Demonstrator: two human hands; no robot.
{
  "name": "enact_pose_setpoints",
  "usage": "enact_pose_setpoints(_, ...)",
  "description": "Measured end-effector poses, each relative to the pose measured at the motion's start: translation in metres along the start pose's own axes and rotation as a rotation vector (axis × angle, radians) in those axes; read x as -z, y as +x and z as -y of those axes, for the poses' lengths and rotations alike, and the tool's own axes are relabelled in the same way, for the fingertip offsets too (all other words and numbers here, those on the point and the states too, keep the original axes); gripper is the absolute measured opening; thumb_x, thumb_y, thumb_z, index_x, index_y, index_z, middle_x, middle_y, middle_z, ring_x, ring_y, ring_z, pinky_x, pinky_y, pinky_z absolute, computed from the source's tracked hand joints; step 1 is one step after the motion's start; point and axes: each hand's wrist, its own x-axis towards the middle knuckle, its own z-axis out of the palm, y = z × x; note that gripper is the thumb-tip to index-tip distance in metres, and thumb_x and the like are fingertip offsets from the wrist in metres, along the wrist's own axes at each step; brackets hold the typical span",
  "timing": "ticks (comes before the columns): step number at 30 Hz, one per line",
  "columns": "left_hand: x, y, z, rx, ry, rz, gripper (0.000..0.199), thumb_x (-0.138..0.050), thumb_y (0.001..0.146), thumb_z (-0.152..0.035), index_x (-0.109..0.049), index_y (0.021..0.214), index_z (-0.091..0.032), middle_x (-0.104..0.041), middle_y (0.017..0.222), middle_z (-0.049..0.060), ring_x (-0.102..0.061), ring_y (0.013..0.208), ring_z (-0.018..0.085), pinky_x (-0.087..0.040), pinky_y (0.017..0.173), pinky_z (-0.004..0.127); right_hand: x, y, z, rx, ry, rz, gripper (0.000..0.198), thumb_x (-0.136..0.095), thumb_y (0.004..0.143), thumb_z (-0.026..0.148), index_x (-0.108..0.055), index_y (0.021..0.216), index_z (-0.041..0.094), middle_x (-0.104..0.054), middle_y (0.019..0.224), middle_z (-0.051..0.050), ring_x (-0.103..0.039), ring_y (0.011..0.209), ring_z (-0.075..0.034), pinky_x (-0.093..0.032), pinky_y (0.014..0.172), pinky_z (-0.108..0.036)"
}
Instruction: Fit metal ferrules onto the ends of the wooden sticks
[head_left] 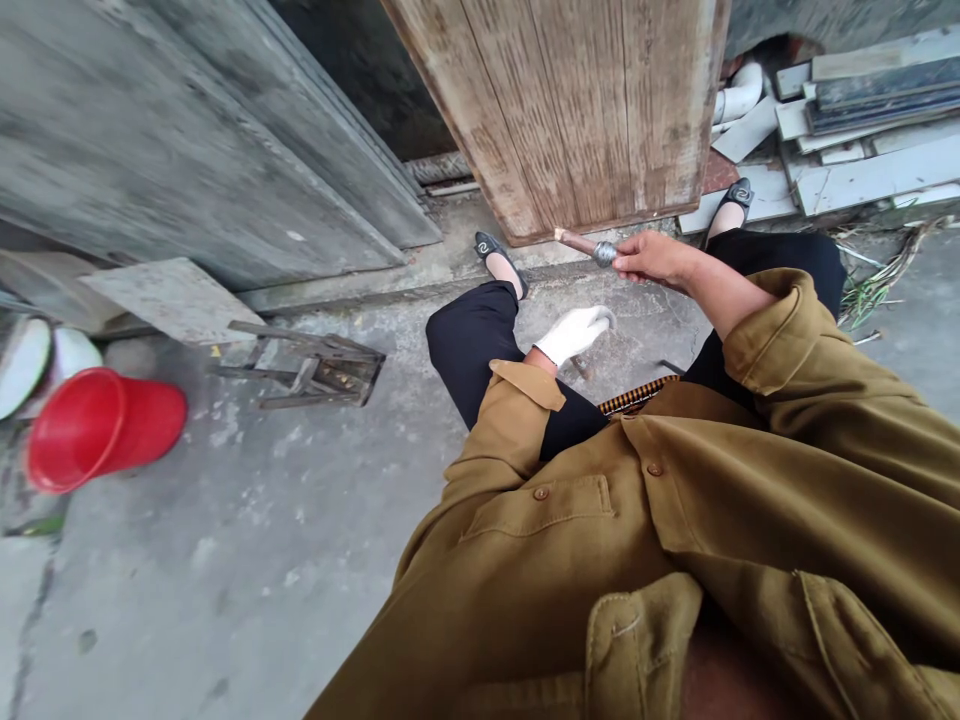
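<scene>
My right hand (646, 257) is bare and closed around a brown wooden stick (576, 241), whose pale, bare tip points left toward the foot of a wooden door panel. Silvery wire (604, 254) is wound in a thick bundle around the stick, right beside my fingertips. Lower and to the left, my left hand (574, 334) wears a white glove with greyish fingertips, its fingers curled over. A short brown rod (581, 368) shows just under the glove; whether it is in the grip I cannot tell. The palm side of that hand is hidden.
The weathered door panel (577, 110) stands ahead of my feet. Left are grey boards (225, 150), a small wooden stool (315, 370) on its side and a tipped red bucket (142, 420). Stacked tiles (877, 180) and a white pipe (741, 95) lie to the right.
</scene>
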Motion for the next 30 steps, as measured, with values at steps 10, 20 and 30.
enact_pose_setpoints(10, -0.006, -0.006, -0.009, -0.060, 0.381, 0.125, 0.036, -0.048, 0.111, -0.030, -0.077, 0.130, -0.019, -0.081, 0.123, 0.014, -0.078, 0.114, 0.028, -0.055, 0.096, 0.035, -0.034, 0.002, -0.007, -0.167, -0.725, 0.819, 0.012, -0.070, 0.097, 0.011, -0.080, 0.092, 0.008, -0.064, 0.068, -0.001, -0.054, 0.064, -0.013, -0.041, 0.069, -0.026)
enact_pose_setpoints(20, 0.005, 0.002, 0.002, 0.074, -0.048, -0.119, 0.039, -0.042, 0.109, -0.025, -0.074, 0.129, -0.015, -0.080, 0.127, 0.012, -0.075, 0.114, 0.024, -0.058, 0.104, 0.036, 0.031, -0.017, 0.006, 0.106, 0.021, 0.272, 0.031, -0.079, 0.098, 0.046, -0.076, 0.098, 0.014, -0.064, 0.077, -0.001, -0.052, 0.069, -0.010, -0.044, 0.071, -0.023)
enact_pose_setpoints(30, 0.004, -0.011, -0.024, -0.053, 0.186, 0.134, 0.037, -0.047, 0.112, -0.029, -0.077, 0.130, -0.020, -0.083, 0.122, 0.008, -0.078, 0.112, 0.024, -0.056, 0.100, 0.032, 0.006, 0.013, -0.007, -0.084, -0.451, -0.138, 0.027, -0.064, 0.105, 0.028, -0.078, 0.118, 0.009, -0.077, 0.109, -0.017, -0.071, 0.102, -0.026, -0.051, 0.085, -0.031)
